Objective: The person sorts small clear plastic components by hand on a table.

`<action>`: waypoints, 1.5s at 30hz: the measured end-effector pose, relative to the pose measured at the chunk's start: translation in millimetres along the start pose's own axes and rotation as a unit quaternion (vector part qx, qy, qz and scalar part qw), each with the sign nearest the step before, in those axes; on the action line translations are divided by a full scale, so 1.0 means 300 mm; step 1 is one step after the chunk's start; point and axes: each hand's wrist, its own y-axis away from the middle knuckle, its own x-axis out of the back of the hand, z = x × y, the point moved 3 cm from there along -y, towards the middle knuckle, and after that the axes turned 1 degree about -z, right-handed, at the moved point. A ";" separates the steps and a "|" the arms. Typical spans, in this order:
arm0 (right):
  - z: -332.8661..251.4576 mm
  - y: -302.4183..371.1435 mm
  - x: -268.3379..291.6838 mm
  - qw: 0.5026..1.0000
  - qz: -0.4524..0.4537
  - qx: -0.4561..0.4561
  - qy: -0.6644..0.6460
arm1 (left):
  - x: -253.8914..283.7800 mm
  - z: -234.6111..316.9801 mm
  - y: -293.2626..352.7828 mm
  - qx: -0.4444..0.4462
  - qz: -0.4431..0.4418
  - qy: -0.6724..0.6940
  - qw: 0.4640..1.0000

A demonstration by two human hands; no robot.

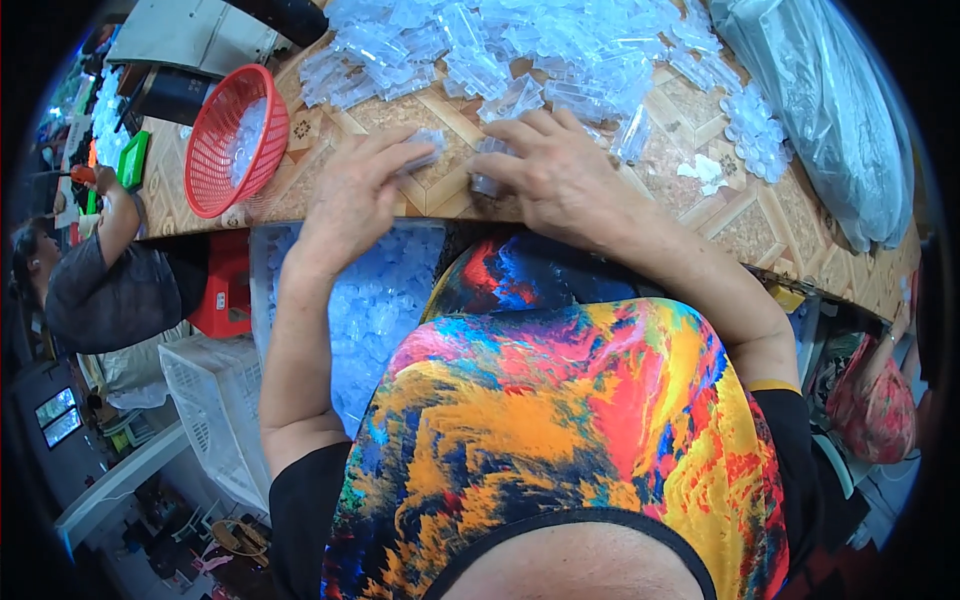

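My left hand (355, 190) is over the near part of the table, its fingers closed on a small clear plastic piece (428, 148). To its right, my right hand (560, 172) curls its fingers round another clear plastic piece (488, 178), partly hidden under the fingertips. The two pieces are a short gap apart. Just beyond both hands spreads a big heap of clear, tube-like plastic pieces (470, 50), some lying right by the right fingers. A red plastic basket (200, 150) left of my left hand holds small clear pieces.
Round clear plastic pieces (757, 135) are piled at the right, beside white scraps (705, 172) and a large grey plastic bag (820, 110). Below the patterned table's edge (420, 205) stands a bin of clear pieces (385, 300). A co-worker (100, 280) sits at the left.
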 end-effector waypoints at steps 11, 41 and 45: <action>0.015 0.029 0.032 0.996 0.053 -0.016 -0.065 | -0.020 0.008 0.033 0.102 0.082 -0.083 0.988; 0.022 0.003 -0.024 0.999 0.033 -0.034 -0.024 | -0.097 0.120 -0.052 0.009 -0.002 0.035 0.999; 0.035 0.000 -0.026 0.998 0.060 -0.022 -0.018 | -0.105 0.118 -0.066 0.000 -0.001 0.050 0.999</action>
